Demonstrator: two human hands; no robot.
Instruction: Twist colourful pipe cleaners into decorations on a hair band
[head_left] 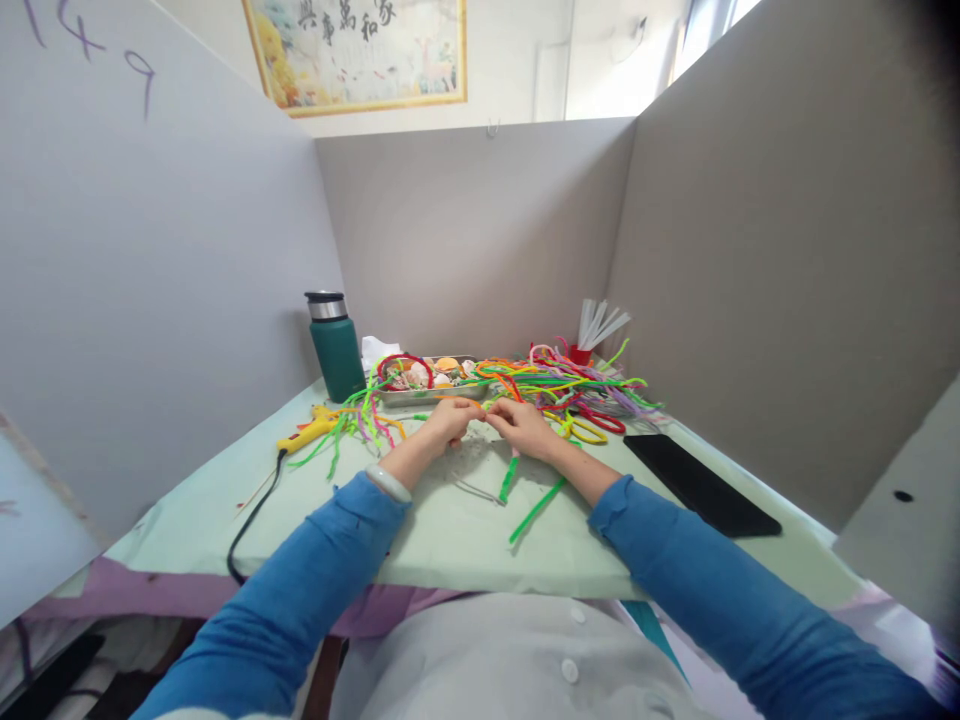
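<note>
Over pale tabletop (465, 550), pinching orange stem (452, 399) at twelve o'clock in left hand (452, 421), unable to tell hold of right hand (526, 428); seemingly mid-work, leaving green stem (536, 512) at one o'clock loose.

The table (450, 545) carries a tray (420, 397) at twelve o'clock, pipe cleaners (555, 380) at one, a black slab (697, 485) at three, a glue gun (306, 432) at ten and a bottle (339, 358) at eleven.
</note>
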